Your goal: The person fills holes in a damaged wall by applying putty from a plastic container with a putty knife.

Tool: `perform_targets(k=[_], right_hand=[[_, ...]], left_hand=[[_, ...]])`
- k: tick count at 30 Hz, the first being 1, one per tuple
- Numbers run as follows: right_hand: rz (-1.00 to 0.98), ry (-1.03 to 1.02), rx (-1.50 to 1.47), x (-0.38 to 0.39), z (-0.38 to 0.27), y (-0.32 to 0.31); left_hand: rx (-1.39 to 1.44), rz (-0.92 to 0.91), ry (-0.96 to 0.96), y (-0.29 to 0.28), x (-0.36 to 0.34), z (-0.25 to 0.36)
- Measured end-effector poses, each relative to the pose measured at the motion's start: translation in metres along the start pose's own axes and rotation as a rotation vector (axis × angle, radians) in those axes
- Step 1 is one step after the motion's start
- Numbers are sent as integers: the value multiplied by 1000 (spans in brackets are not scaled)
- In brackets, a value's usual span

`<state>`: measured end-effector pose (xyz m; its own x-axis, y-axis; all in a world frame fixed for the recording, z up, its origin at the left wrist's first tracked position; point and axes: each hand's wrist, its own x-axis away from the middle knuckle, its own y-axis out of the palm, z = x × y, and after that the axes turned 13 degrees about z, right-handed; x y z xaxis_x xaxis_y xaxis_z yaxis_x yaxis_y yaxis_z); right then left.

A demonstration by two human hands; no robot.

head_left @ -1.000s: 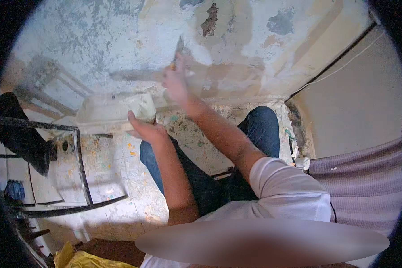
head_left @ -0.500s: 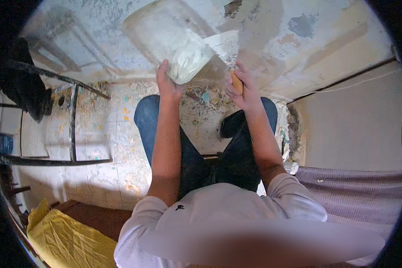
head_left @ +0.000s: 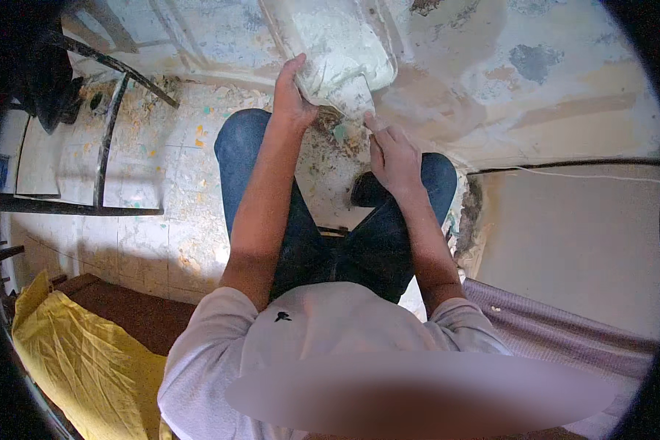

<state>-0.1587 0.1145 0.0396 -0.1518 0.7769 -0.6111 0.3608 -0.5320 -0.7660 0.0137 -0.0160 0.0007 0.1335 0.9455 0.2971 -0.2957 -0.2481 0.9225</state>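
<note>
My left hand [head_left: 295, 103] grips the near left edge of a pale, flat board with rounded corners [head_left: 386, 40], its thumb pointing up along the side. Wet white putty [head_left: 337, 45] is spread over the board. With my right hand [head_left: 398, 158] I hold a putty knife [head_left: 355, 97], fingers wrapped around its handle, which the hand now hides. The knife's broad blade is coated white and lies against the board's near end, in the putty. Both hands are in front of my spread knees.
A patched, stained wall [head_left: 462, 88] rises just ahead. On the left stands a dark metal frame [head_left: 106, 147] with black cloth [head_left: 44, 88] hanging on it. Yellow cloth [head_left: 88, 352] lies at lower left, purple ribbed fabric [head_left: 565, 315] at right. The floor [head_left: 147, 169] is paint-spotted.
The board has swung to the right and tilted differently. My right hand has brought the knife blade from the board's right side down to its near end. The whole view has shifted a little.
</note>
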Motion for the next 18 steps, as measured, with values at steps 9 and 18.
perform_targets(k=[9, 18], right_hand=[[73, 155, -295, 20, 43, -17], [-35, 998, -1635, -15, 48, 38]], left_hand=[[-102, 37, 62, 3, -2, 17], [10, -15, 4, -2, 2, 21]])
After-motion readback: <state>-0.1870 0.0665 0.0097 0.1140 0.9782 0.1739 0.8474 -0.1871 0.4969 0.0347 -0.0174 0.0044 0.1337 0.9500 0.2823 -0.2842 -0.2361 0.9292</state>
